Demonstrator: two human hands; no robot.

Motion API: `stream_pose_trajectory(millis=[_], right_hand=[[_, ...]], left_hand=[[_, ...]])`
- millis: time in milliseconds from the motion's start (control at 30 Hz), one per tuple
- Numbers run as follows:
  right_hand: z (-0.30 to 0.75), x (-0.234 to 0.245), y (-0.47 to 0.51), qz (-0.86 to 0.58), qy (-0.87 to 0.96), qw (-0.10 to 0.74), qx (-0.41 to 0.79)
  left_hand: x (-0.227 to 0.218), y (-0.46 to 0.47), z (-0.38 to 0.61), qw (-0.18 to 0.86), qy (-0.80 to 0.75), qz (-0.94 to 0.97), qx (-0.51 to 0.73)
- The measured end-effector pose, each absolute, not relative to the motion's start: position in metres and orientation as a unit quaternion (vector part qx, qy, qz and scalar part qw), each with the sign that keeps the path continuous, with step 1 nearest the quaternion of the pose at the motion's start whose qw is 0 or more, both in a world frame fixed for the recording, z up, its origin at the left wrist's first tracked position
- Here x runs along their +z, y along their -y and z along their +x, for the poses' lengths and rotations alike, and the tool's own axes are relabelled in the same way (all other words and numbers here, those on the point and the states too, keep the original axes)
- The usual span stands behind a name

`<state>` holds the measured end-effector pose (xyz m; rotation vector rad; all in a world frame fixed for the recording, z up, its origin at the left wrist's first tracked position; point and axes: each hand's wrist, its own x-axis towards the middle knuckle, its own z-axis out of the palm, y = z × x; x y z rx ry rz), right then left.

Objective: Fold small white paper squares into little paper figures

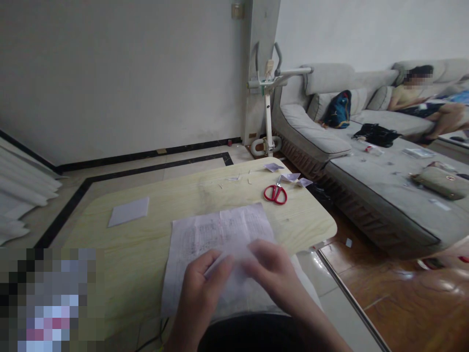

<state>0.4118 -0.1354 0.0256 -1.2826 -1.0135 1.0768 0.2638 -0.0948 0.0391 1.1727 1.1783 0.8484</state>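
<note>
Above the table's front edge, my left hand [207, 281] pinches a small white piece of paper [234, 252] between thumb and fingers. The fingers of my right hand [271, 266] are curled at the paper's other side, smeared by motion. Under both hands lies a large creased sheet of paper [212, 227] covered in writing or print. Beyond it rests a pair of scissors [275, 193] with red handles. A folded paper [129, 212] lies to the left.
Paper scraps [290, 177] lie near the far right corner of the wooden table [154, 249]. A grey sofa [388, 181] stands to the right, with a backpack [339, 110] and a seated person [412, 95] on it. An exercise machine [268, 112] stands behind.
</note>
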Motion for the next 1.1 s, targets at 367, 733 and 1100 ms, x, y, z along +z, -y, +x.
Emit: stream_pose_trajectory(millis=[367, 733, 1100], right_hand=[[0.413, 0.014, 0.131, -0.566, 0.403, 0.57, 0.438], [0.407, 0.003, 0.131, -0.514, 0.426, 0.575, 0.472], [0.419, -0.005, 0.133, -0.558, 0.429, 0.525, 0.478]], left_hand=[[0.026, 0.093, 0.263, 0.568, -0.512, 0.541, 0.351], [0.012, 0.093, 0.271, 0.542, -0.521, 0.503, 0.427], [0.007, 0.079, 0.258, 0.576, -0.473, 0.564, 0.355]])
